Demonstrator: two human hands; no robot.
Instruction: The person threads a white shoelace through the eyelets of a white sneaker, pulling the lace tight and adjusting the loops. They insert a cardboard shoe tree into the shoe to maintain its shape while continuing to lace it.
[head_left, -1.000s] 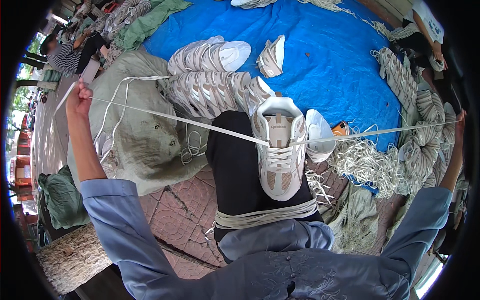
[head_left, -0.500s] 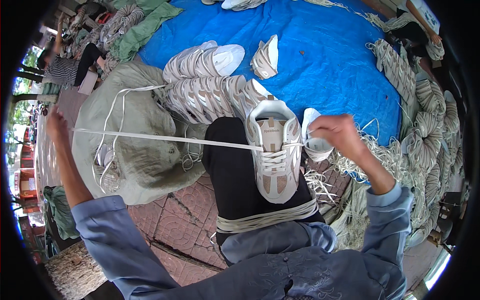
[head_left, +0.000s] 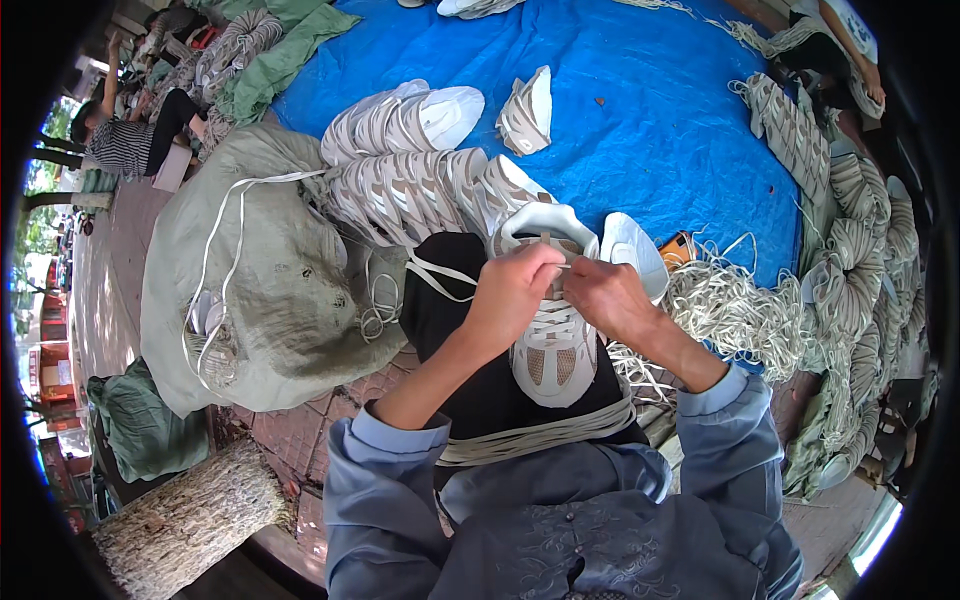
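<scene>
A white and beige sneaker (head_left: pixel 556 375) rests on my black-covered lap, toe toward me. White lace runs crosswise up its front. My left hand (head_left: pixel 512 298) and my right hand (head_left: pixel 615 300) meet over the top of the lacing, both with fingers pinched on the shoelace (head_left: pixel 563 266). A loose length of lace trails left of my left hand, over my knee. My hands hide the sneaker's tongue and upper eyelets. A bundle of laces (head_left: pixel 540 440) lies across my lap below the toe.
Nested shoe uppers (head_left: pixel 400 195) lie in rows on a blue tarp (head_left: pixel 640 120). A grey-green sack (head_left: pixel 280 300) is at left, above a log (head_left: pixel 190 520). Right of my knee are a white-lined upper (head_left: pixel 632 255) and a lace heap (head_left: pixel 735 310). Other people sit at the far edges.
My hands were wide apart, the left drawing a lace taut far to the left. Both have come together over the sneaker, and the long lace now hangs slack.
</scene>
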